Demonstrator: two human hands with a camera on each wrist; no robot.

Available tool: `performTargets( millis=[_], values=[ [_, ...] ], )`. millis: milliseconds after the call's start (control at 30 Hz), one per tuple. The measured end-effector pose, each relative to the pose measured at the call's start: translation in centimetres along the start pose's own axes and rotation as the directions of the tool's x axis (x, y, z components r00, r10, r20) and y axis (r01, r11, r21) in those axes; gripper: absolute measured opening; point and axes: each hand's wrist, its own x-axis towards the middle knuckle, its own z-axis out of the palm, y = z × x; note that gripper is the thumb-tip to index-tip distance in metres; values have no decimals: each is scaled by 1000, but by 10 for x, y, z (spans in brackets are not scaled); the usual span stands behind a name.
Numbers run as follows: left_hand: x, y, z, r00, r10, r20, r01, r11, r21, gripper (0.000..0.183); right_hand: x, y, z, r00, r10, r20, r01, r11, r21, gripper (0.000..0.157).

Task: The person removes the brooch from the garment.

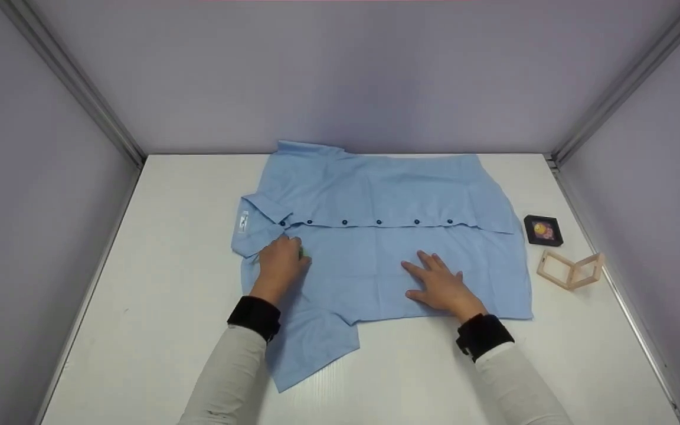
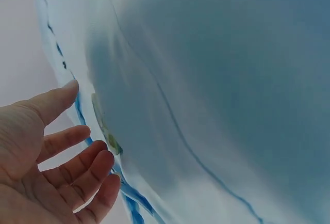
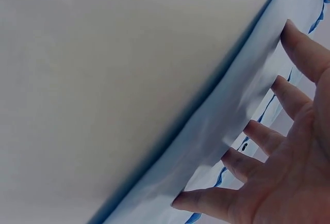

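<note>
A light blue short-sleeved shirt (image 1: 340, 260) lies spread on the white table, collar to the left, its dark buttons in a row across the middle. My left hand (image 1: 281, 264) is just below the collar (image 1: 239, 227). In the left wrist view its fingers (image 2: 98, 175) are loosely bent, tips at the cloth, nothing in their grasp. Beside them shows a small greenish patch (image 2: 105, 126) on the shirt front. Toward the hem, my right hand (image 1: 439, 285) rests on the cloth with fingers spread; the right wrist view shows its fingertips (image 3: 252, 128) touching the fabric.
To the right of the hem sit a small black box (image 1: 543, 231) with a colourful picture and an opened pale wooden frame (image 1: 570, 270). Grey walls (image 1: 340, 77) enclose the table (image 1: 157, 283) at the back and both sides. One sleeve (image 1: 313, 348) reaches toward the front.
</note>
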Motion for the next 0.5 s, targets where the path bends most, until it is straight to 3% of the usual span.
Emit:
performTargets(
  millis=[300,500],
  values=[
    [1,1,8,998,20,-64,-17,999,51,28,-1,0,1,1000,-3,0,3,1000,12,66],
    [0,-1,6,998,16,-57,-14,999,44,24,0,0,1,1000,1,6,-1,1000,18,66]
  ],
)
